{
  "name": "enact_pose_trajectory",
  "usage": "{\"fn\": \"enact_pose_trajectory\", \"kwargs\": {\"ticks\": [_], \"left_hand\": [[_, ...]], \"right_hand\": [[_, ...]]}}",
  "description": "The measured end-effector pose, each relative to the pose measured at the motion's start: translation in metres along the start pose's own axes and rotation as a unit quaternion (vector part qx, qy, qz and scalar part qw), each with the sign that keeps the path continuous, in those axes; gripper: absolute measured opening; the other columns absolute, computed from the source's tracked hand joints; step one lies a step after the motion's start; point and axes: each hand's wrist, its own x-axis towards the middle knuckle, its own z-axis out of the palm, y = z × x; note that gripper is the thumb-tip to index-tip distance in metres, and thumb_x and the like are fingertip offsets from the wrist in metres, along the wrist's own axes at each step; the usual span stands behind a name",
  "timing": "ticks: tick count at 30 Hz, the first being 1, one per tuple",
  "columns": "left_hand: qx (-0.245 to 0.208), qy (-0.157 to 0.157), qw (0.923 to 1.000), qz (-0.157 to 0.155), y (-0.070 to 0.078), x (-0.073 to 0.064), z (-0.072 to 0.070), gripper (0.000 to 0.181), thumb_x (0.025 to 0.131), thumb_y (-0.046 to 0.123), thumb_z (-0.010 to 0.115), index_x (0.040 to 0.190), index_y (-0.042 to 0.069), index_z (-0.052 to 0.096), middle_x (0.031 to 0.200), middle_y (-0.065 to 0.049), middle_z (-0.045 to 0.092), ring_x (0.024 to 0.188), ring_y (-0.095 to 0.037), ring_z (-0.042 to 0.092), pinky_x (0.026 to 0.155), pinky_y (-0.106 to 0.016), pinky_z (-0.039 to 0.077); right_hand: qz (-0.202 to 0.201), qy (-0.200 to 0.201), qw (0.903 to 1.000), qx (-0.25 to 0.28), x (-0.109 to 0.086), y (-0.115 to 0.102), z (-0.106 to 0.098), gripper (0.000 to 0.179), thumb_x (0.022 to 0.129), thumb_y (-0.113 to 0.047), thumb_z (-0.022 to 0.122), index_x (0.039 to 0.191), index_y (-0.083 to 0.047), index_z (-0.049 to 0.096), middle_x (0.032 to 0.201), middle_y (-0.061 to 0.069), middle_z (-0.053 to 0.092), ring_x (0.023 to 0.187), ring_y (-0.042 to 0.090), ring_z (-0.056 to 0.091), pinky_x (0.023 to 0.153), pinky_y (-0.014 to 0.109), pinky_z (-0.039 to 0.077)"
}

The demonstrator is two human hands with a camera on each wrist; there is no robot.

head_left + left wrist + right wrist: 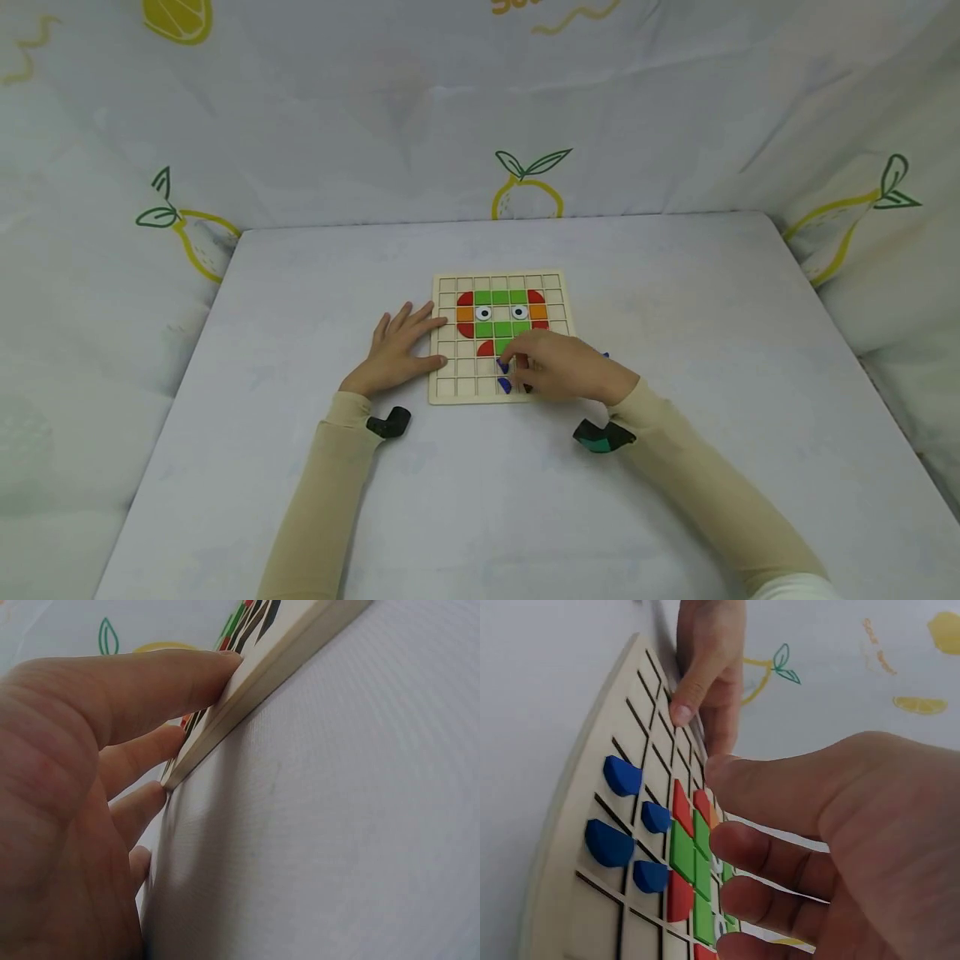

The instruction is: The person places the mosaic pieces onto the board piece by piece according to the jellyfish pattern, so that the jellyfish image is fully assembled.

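A pale wooden grid board lies on the table, bearing green squares, red rounded pieces, orange squares and two eye discs. My left hand rests on the board's left edge with spread fingers; the thumb presses the rim in the left wrist view. Over the board's lower right my right hand hovers, fingers bent loosely and thumb apart from them. Nothing shows between them in the right wrist view, where several blue rounded pieces sit in the grid's lower cells, beside the hand.
A small blue piece lies on the table just right of the board, partly behind my right hand. White cloth covers the table. A fabric wall with lemon drawings rises along the back and sides.
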Motion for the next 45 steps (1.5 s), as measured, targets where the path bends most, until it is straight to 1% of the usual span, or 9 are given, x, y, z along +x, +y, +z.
{"fn": "enact_pose_trajectory", "kwargs": {"ticks": [4, 7, 11, 16, 21, 27, 35, 40, 45], "left_hand": [[0.0, 0.0, 1.0, -0.002, -0.001, 0.0, 0.0, 0.069, 0.091, 0.035, 0.071, 0.154, 0.021, 0.045, 0.172, -0.002, 0.018, 0.161, -0.029, -0.003, 0.127, -0.055, -0.013], [-0.002, -0.004, 1.0, -0.004, -0.001, 0.0, 0.001, 0.069, 0.091, 0.035, 0.071, 0.154, 0.021, 0.045, 0.172, -0.002, 0.017, 0.161, -0.028, -0.004, 0.127, -0.054, -0.012], [-0.004, -0.005, 1.0, -0.005, -0.002, 0.0, 0.001, 0.069, 0.092, 0.035, 0.071, 0.154, 0.021, 0.044, 0.172, -0.002, 0.017, 0.161, -0.028, -0.004, 0.127, -0.054, -0.013], [-0.004, -0.004, 0.9999, -0.008, -0.001, -0.001, 0.0, 0.069, 0.092, 0.035, 0.071, 0.154, 0.021, 0.044, 0.172, -0.002, 0.017, 0.161, -0.028, -0.004, 0.127, -0.053, -0.013], [0.001, -0.006, 1.0, -0.007, -0.002, 0.0, 0.001, 0.069, 0.091, 0.036, 0.071, 0.154, 0.02, 0.045, 0.172, -0.002, 0.018, 0.161, -0.028, -0.004, 0.127, -0.054, -0.012], [0.009, -0.005, 0.9999, -0.007, -0.003, 0.0, 0.003, 0.07, 0.091, 0.036, 0.071, 0.154, 0.021, 0.044, 0.172, -0.002, 0.017, 0.161, -0.028, -0.004, 0.127, -0.054, -0.012], [0.007, -0.003, 1.0, -0.006, -0.001, 0.0, 0.002, 0.069, 0.092, 0.036, 0.07, 0.154, 0.02, 0.044, 0.172, -0.003, 0.018, 0.161, -0.029, -0.003, 0.127, -0.054, -0.012], [0.006, -0.002, 1.0, -0.004, -0.002, 0.001, 0.002, 0.07, 0.092, 0.036, 0.07, 0.154, 0.02, 0.044, 0.172, -0.003, 0.018, 0.161, -0.029, -0.003, 0.127, -0.054, -0.012], [0.005, -0.001, 1.0, -0.003, -0.002, 0.001, 0.002, 0.07, 0.091, 0.036, 0.071, 0.154, 0.021, 0.044, 0.172, -0.002, 0.018, 0.161, -0.028, -0.004, 0.127, -0.054, -0.013]], "right_hand": [[-0.008, 0.035, 0.9992, 0.019, -0.007, 0.006, -0.016, 0.021, 0.098, -0.021, 0.067, 0.116, -0.011, 0.071, 0.096, -0.004, 0.065, 0.09, 0.016, 0.057, 0.076, 0.029, 0.052], [-0.005, 0.059, 0.9981, 0.016, -0.013, 0.012, -0.025, 0.022, 0.098, -0.02, 0.068, 0.117, -0.01, 0.071, 0.099, -0.003, 0.067, 0.092, 0.017, 0.058, 0.077, 0.029, 0.053], [0.018, 0.073, 0.997, 0.016, -0.021, 0.02, -0.035, 0.023, 0.098, -0.021, 0.068, 0.118, -0.011, 0.071, 0.108, 0.0, 0.068, 0.094, 0.019, 0.058, 0.077, 0.03, 0.053], [0.058, 0.071, 0.9956, 0.019, -0.027, 0.03, -0.04, 0.028, 0.097, -0.023, 0.069, 0.122, -0.012, 0.07, 0.117, 0.004, 0.066, 0.099, 0.022, 0.058, 0.076, 0.031, 0.054], [0.08, 0.067, 0.9944, 0.02, -0.035, 0.04, -0.042, 0.036, 0.096, -0.021, 0.07, 0.129, -0.008, 0.066, 0.121, 0.009, 0.067, 0.105, 0.025, 0.061, 0.076, 0.032, 0.056], [0.111, 0.064, 0.9914, 0.025, -0.045, 0.051, -0.041, 0.04, 0.097, -0.021, 0.068, 0.134, -0.008, 0.063, 0.126, 0.013, 0.066, 0.112, 0.03, 0.062, 0.083, 0.04, 0.06], [0.135, 0.047, 0.9897, 0.001, -0.049, 0.063, -0.037, 0.039, 0.096, -0.022, 0.068, 0.133, -0.008, 0.064, 0.133, 0.014, 0.063, 0.117, 0.032, 0.06, 0.09, 0.048, 0.059], [0.135, 0.04, 0.9901, -0.011, -0.048, 0.069, -0.032, 0.042, 0.094, -0.019, 0.071, 0.133, -0.005, 0.065, 0.127, 0.013, 0.064, 0.115, 0.03, 0.06, 0.094, 0.049, 0.057], [0.128, 0.036, 0.9904, -0.038, -0.046, 0.071, -0.026, 0.041, 0.091, -0.017, 0.076, 0.129, -0.004, 0.068, 0.112, 0.009, 0.066, 0.103, 0.024, 0.061, 0.091, 0.045, 0.058]]}}
